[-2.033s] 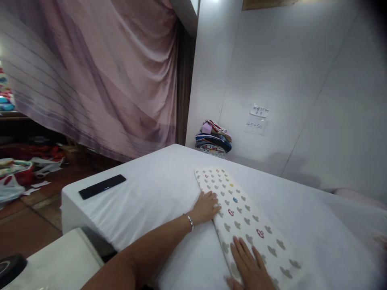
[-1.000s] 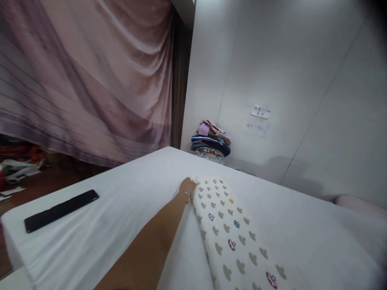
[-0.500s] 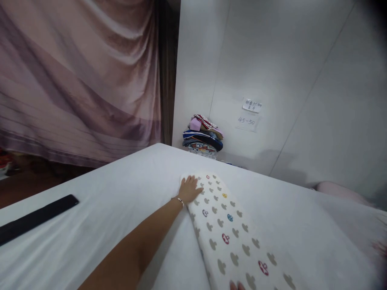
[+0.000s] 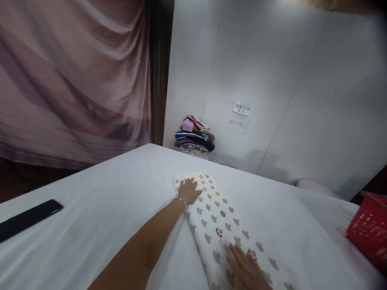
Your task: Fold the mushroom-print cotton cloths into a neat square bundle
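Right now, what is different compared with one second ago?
The left hand was closed at the far corner of the patterned cloth; now it lies open near there. The right hand has come back into view, over the cloth. The view has turned right, bringing in a red basket. The pile of cloths by the wall stayed.

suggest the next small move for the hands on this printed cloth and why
Probably a light sweep of the right hand toward the near end of the printed cloth, with the left hand as anchor: the left lies flat, fingers spread, at the far end, and the right is palm-down at the nearer part.
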{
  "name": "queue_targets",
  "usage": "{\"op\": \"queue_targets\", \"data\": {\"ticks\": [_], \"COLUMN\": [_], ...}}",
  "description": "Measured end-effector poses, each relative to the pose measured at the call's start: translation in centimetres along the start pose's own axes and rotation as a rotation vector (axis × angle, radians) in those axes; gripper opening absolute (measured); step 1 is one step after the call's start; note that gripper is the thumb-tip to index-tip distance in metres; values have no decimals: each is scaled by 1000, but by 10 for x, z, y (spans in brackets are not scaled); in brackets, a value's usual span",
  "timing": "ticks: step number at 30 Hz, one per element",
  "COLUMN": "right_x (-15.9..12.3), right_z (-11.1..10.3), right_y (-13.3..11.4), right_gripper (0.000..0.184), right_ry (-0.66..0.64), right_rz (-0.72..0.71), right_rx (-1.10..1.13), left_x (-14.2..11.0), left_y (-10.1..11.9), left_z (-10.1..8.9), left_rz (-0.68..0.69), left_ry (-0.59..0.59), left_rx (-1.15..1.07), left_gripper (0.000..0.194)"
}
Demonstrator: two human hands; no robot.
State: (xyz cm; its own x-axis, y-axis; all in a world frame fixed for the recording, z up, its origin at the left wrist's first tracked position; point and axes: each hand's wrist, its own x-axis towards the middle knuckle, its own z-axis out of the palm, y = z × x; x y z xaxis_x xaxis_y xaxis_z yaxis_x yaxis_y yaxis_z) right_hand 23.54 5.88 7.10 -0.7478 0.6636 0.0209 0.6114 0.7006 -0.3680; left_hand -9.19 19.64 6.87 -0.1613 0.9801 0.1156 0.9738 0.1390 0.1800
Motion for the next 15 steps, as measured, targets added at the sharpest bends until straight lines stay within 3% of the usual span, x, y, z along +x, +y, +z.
{"op": "queue_targets", "data": {"ticks": [3, 5, 11, 15], "right_x": [44, 85, 220, 289], "right_z": [-31, -41, -31, -24], "right_y": [3, 4, 11, 18], "right_gripper": [55, 57, 53, 52], "right_ry": [48, 66, 104, 122], "right_rz": [47, 82, 41, -42], "right_rx": [40, 59, -65, -150], "left_x": [-2, -3, -6, -7], "left_y": [0, 0, 2, 2], "left_z": [6, 6, 4, 6], "left_rz": [4, 7, -2, 4], "left_ry": [22, 37, 81, 132], "left_rx": [6, 9, 22, 44], "left_gripper": [63, 62, 62, 58]}}
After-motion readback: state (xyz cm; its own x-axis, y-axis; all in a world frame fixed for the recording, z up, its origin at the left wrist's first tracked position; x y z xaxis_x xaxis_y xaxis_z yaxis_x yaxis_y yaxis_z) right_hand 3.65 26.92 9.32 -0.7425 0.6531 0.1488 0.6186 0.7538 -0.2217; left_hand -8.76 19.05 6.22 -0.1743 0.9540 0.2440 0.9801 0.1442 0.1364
